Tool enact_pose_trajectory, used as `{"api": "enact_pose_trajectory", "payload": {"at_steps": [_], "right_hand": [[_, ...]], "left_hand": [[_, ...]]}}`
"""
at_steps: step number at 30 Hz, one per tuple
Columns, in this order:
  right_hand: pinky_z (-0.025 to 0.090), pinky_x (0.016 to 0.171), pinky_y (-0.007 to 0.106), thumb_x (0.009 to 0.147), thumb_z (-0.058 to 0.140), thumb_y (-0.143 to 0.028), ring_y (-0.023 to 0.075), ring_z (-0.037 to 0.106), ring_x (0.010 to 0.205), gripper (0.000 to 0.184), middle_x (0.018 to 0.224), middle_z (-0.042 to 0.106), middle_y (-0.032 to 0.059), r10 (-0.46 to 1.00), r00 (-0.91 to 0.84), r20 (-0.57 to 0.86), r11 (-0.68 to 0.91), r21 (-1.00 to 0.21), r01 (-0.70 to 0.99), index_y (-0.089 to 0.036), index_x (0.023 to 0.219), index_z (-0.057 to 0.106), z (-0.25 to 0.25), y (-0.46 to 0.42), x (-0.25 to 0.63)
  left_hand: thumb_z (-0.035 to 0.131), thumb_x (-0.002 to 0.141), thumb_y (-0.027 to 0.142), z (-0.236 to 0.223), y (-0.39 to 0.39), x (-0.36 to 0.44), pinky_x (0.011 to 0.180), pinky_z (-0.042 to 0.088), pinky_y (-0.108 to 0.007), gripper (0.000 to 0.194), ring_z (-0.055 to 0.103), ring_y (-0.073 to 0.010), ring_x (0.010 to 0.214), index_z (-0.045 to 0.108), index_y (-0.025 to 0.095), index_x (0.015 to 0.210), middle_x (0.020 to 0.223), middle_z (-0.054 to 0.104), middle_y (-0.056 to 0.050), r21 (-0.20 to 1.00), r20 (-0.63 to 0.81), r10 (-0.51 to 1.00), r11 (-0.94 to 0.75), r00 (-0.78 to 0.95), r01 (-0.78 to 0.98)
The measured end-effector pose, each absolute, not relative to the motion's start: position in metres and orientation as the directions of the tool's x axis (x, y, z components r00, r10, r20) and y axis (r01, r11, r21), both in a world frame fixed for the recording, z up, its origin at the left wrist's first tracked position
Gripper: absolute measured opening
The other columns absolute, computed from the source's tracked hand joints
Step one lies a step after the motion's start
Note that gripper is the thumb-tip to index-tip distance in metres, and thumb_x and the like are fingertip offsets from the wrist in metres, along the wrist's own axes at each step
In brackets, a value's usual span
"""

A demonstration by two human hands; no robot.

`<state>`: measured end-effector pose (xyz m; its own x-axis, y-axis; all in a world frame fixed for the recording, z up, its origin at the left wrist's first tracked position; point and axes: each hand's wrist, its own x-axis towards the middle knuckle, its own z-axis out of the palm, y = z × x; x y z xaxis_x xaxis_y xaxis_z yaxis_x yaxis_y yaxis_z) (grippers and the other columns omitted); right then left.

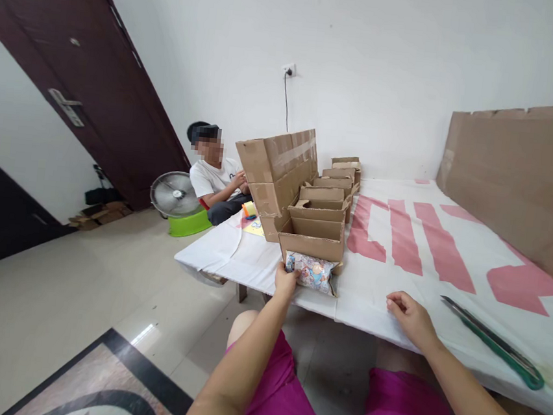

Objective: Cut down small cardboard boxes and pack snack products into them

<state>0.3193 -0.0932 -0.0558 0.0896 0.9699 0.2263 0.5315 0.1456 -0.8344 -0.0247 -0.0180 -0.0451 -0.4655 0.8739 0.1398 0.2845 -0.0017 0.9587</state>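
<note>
In the head view my left hand point(287, 280) grips the left end of a pillow-shaped packet point(316, 272) with a colourful print, its thumb lying over the wrapper. The packet lies at the near end of a row of cardboard boxes, against the front wall of the nearest open-topped box point(311, 245). Part of the packet's left end is hidden by my fingers. My right hand point(411, 317) is at the table's front edge, fingers curled together, with nothing visible in them. To its right lies a long dark-bladed tool with a green handle point(497, 349).
Several open boxes run back along the white-and-red table cover point(401, 236), beside a taped carton stack point(277, 175). A large cardboard panel point(513, 185) stands at the right. Beyond the stack sits another person point(220, 179), near a fan point(176, 193) and a green basin point(189, 224).
</note>
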Motion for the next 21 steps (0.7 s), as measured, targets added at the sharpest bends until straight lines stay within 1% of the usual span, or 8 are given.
{"api": "enact_pose_trajectory", "payload": {"at_steps": [2,4,7,11,16,21], "right_hand": [[0.049,0.066,0.034,0.073,0.053,-0.053,0.0223,0.067,0.07,0.031,0.075,0.073,0.0027,0.97,0.096,0.222,0.135,-0.827,0.546,-0.026,0.083,0.065,-0.055,-0.094,0.319],[0.049,0.067,0.034,0.073,0.053,-0.053,0.0228,0.067,0.071,0.031,0.076,0.074,0.003,0.97,0.103,0.219,0.125,-0.819,0.561,-0.026,0.084,0.065,-0.054,-0.095,0.319],[0.049,0.066,0.035,0.073,0.053,-0.052,0.0233,0.068,0.07,0.03,0.077,0.074,0.0035,0.97,0.106,0.217,0.118,-0.808,0.577,-0.026,0.083,0.065,-0.053,-0.095,0.319],[0.05,0.069,0.035,0.074,0.052,-0.053,0.0236,0.069,0.073,0.03,0.079,0.075,0.0042,0.969,0.097,0.227,0.128,-0.799,0.588,-0.026,0.084,0.064,-0.051,-0.098,0.317],[0.051,0.07,0.035,0.075,0.051,-0.052,0.024,0.069,0.075,0.031,0.082,0.075,0.005,0.966,0.091,0.244,0.141,-0.785,0.603,-0.026,0.085,0.064,-0.05,-0.101,0.315],[0.051,0.069,0.035,0.076,0.051,-0.05,0.024,0.07,0.077,0.029,0.083,0.076,0.0044,0.961,0.079,0.264,0.161,-0.771,0.616,-0.026,0.085,0.064,-0.049,-0.101,0.315]], "left_hand": [[0.068,0.082,0.023,-0.048,-0.025,-0.024,0.083,0.052,-0.034,0.023,0.063,-0.0174,0.085,0.06,0.017,0.102,0.092,0.066,-0.002,0.945,0.182,0.862,-0.021,-0.472,0.326],[0.066,0.079,0.022,-0.051,-0.033,-0.023,0.084,0.05,-0.033,0.024,0.063,-0.0187,0.087,0.059,0.019,0.101,0.091,0.067,-0.002,0.931,0.223,0.852,-0.043,-0.473,0.361],[0.062,0.08,0.026,-0.051,-0.041,-0.021,0.082,0.049,-0.031,0.021,0.064,-0.0199,0.087,0.059,0.019,0.1,0.09,0.067,-0.002,0.915,0.262,0.845,-0.063,-0.467,0.4],[0.061,0.079,0.028,-0.048,-0.044,-0.02,0.079,0.048,-0.03,0.019,0.064,-0.0202,0.085,0.058,0.02,0.096,0.089,0.067,-0.002,0.893,0.289,0.844,-0.068,-0.451,0.444],[0.06,0.08,0.03,-0.047,-0.044,-0.019,0.079,0.047,-0.031,0.016,0.064,-0.021,0.085,0.058,0.02,0.092,0.085,0.066,-0.002,0.873,0.299,0.856,-0.068,-0.422,0.482],[0.06,0.08,0.029,-0.047,-0.043,-0.019,0.079,0.047,-0.03,0.015,0.064,-0.0208,0.085,0.058,0.02,0.092,0.085,0.067,-0.002,0.864,0.3,0.859,-0.061,-0.414,0.5]]}}
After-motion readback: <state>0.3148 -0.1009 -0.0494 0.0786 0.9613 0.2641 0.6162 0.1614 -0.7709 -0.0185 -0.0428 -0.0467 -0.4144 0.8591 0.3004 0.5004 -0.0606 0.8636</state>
